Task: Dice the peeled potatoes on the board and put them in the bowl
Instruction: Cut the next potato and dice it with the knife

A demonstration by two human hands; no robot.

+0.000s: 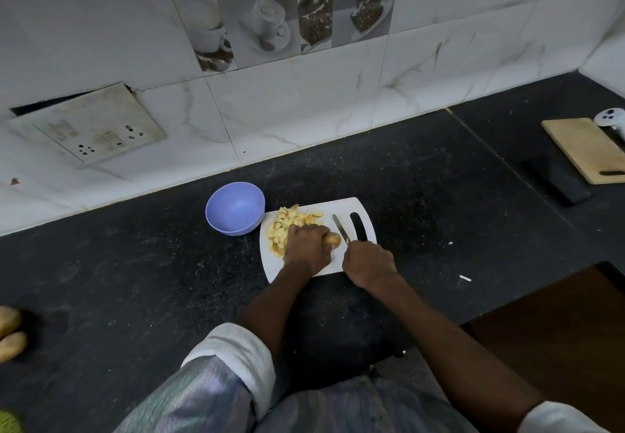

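Observation:
A white cutting board (pixel 341 207) lies on the dark counter. On its left part is a pile of diced potato pieces (pixel 291 221). My left hand (pixel 306 246) grips a peeled potato (pixel 333 239) near the board's middle. Just right of it, my right hand (pixel 368 261) holds a knife (pixel 340 228) by its hidden handle, the blade pointing away from me and lying close beside the potato's right end. A purple bowl (pixel 235 207) stands by the board's left edge and looks empty.
A wooden cutting board (pixel 585 148) and a dark phone (pixel 554 179) lie at the far right, with a white controller (pixel 610 116) beside them. Two unpeeled potatoes (pixel 10 333) sit at the left edge. The tiled wall with a switch plate (pixel 91 128) runs behind.

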